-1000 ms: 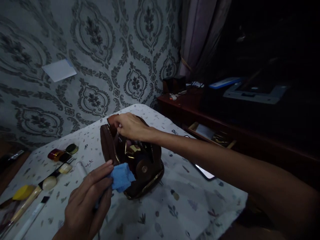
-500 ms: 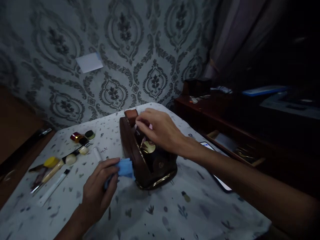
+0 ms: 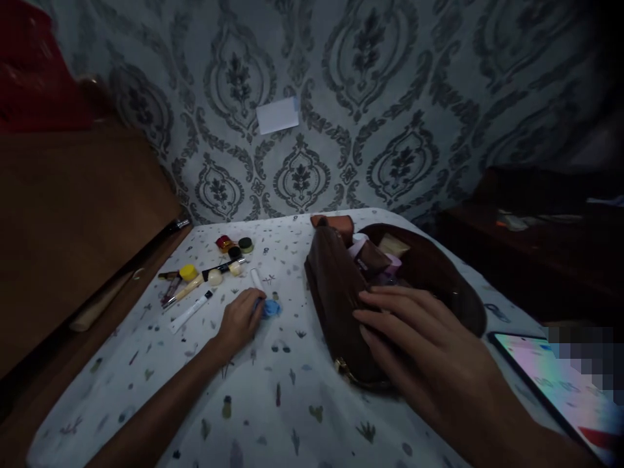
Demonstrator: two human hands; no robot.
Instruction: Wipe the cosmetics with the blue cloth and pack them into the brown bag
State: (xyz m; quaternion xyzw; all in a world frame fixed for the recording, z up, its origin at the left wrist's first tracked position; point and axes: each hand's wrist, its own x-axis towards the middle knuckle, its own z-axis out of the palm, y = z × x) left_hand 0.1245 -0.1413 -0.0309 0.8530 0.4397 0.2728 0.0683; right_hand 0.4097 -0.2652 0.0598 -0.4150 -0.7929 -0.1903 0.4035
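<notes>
An open brown leather pouch [image 3: 336, 292] lies on a table covered by a white patterned cloth [image 3: 287, 403]. Small items show inside its mouth. My right hand [image 3: 419, 331] rests on the near side of the pouch with its fingers stretched out flat. Left of the pouch, my left hand [image 3: 241, 318] lies on the cloth, its fingers closed on a small blue cloth [image 3: 271, 307].
Several makeup items lie at the table's left: brushes and sponges [image 3: 205, 279], a white tube [image 3: 190, 312], small round pots [image 3: 234, 246]. A lit phone [image 3: 560, 383] lies at the right edge. A wooden board [image 3: 73, 214] stands left, dark furniture [image 3: 536, 240] right.
The view swung left. My left hand drew the blue cloth away from the pouch onto the table. My right hand left the pouch's mouth and now lies flat on its near side.
</notes>
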